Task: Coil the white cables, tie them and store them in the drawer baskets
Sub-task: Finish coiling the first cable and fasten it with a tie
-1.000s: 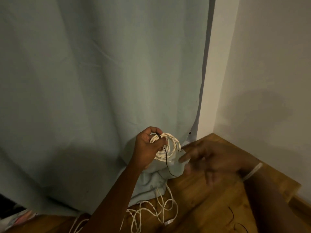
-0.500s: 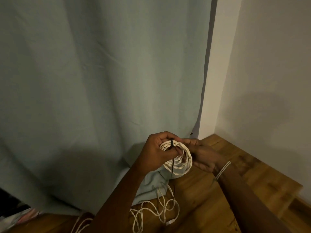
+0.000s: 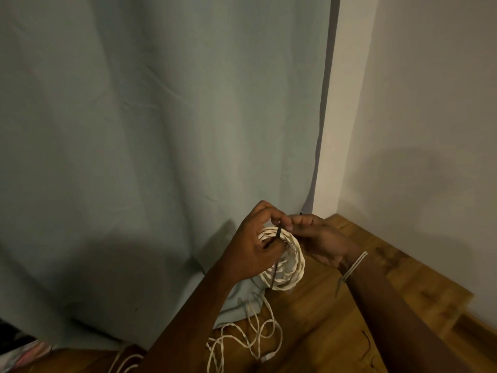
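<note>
A twisted, matt white coiled cable (image 3: 289, 261) is shown against matt grey-green woven cloth curtain (image 3: 161, 130); the brown wooden floor (image 3: 403, 281) is faintly glossy.

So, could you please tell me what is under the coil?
Below the coil lie the curtain hem, loose white cable and wooden floor. The left hand covers its near side.

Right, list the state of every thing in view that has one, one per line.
coiled white cable: wound into a ring, held up off the floor
black tie: laid across the coil, not visibly fastened
left hand: grips the coil
right hand: pinches the tie's top end
loose white cable: uncoiled, tangled on the wooden floor
curtain: drawn, hem bunched on the floor
</note>
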The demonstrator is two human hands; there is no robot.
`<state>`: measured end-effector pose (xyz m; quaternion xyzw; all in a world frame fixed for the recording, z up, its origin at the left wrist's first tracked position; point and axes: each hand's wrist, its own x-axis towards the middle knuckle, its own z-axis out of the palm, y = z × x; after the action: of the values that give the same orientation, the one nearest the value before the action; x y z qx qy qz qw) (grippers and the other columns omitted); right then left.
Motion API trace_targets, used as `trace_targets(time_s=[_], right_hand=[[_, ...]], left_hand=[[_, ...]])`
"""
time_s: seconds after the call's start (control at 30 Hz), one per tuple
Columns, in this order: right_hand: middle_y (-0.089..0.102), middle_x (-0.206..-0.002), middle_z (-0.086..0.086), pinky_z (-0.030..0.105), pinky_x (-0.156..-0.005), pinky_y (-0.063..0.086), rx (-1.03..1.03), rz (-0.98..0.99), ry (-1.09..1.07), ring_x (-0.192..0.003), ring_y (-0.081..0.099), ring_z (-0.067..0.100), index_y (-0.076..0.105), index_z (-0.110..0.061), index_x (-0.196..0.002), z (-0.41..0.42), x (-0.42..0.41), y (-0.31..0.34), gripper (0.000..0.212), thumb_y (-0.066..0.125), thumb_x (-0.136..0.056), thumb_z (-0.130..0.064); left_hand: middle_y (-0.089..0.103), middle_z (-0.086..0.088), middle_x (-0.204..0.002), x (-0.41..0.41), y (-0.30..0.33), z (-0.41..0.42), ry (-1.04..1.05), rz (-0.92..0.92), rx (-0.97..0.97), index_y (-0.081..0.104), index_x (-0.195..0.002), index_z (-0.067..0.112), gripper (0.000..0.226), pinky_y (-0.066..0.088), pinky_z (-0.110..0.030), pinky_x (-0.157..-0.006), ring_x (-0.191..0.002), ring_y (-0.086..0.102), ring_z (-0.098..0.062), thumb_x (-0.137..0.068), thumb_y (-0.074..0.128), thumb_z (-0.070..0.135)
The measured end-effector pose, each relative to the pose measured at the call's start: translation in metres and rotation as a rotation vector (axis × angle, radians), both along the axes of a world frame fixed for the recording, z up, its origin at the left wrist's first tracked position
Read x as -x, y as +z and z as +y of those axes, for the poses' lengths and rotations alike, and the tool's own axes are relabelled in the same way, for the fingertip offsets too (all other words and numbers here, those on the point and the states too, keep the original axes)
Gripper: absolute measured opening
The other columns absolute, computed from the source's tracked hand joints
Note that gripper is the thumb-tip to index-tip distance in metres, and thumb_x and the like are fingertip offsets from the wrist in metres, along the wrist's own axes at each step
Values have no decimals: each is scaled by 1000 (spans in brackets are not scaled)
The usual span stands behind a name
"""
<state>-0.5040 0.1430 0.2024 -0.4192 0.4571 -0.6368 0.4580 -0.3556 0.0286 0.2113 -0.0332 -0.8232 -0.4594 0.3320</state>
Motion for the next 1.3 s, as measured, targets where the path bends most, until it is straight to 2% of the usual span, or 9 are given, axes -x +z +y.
trace_targets(time_s=[0.2, 0.3, 0.53, 0.73, 0.87, 0.93, 1.07, 1.13, 1.3], right_hand=[[50, -64, 15, 25, -56, 48, -84, 461, -153, -52, 46, 21, 67, -2, -89, 1, 1, 34, 18, 54, -99, -8], [70, -77, 21, 36, -69, 56, -53, 881, -234, -67, 63, 36, 75, -4, -92, 3, 6, 55, 11, 68, -91, -12], [75, -91, -10, 21, -79, 58, -203, 1413, -327, -73, 67, 4, 79, -19, -96, 6, -12, 75, 12, 69, -91, -20], [75, -86, 1, 26, -72, 59, -134, 1415, -548, -69, 67, 8, 80, -17, -95, -4, -44, 37, 13, 68, -89, -20], [72, -82, -1, 15, -65, 42, -200, 1608, -706, -71, 67, 10, 78, -18, -90, -16, -64, 10, 12, 77, -81, -26], [70, -69, -5, 14, -56, 44, -170, 1598, -761, -56, 65, 9, 78, -20, -76, -19, -64, 0, 14, 88, -67, -25], [71, -100, 4, 15, -76, 46, -199, 1530, -652, -81, 66, 15, 75, -15, -108, -17, -60, -10, 20, 63, -93, -23], [71, -102, -1, 7, -69, 38, -206, 1501, -559, -79, 59, 7, 73, -20, -113, -8, -60, 5, 26, 59, -96, -34], [73, -70, 1, 23, -59, 56, 48, 740, -799, -64, 68, 15, 78, -12, -78, 12, -28, 51, 19, 69, -91, -21]], left_hand=[[54, 4, -85, 0, -2, -8, 9, -51, -16, 49, -97, 23, 30, 42, -17, -58, -64, 54, -8, -72, 65, 13], [58, 1, -87, 0, 0, -15, 81, -115, 35, 51, -103, 21, 32, 46, -19, -58, -66, 59, -6, -74, 63, 17], [68, 6, -96, 12, -10, -30, 165, -169, 236, 62, -106, 16, 15, 49, -14, -75, -87, 66, -8, -91, 58, 15], [65, 2, -89, 17, -8, -31, 143, -201, -204, 62, -96, 25, 19, 47, -28, -65, -70, 56, -11, -97, 50, 9], [66, -10, -96, 19, -3, -21, 106, -238, -482, 62, -96, 19, 21, 50, -40, -75, -84, 59, -25, -95, 46, 5], [67, -13, -99, 17, -4, -22, 87, -241, -515, 62, -98, 17, 19, 51, -40, -79, -88, 60, -28, -95, 50, 3], [67, -13, -107, 13, -10, -29, 55, -226, -416, 60, -106, 17, 17, 58, -35, -77, -94, 67, -26, -94, 58, 5], [67, -9, -106, 11, -12, -31, 67, -210, -360, 59, -108, 20, 19, 58, -33, -75, -94, 67, -24, -94, 58, 7], [64, 7, -86, 5, -1, -27, 96, -101, -229, 59, -102, 24, 30, 53, -23, -67, -73, 62, -5, -88, 58, -3]])
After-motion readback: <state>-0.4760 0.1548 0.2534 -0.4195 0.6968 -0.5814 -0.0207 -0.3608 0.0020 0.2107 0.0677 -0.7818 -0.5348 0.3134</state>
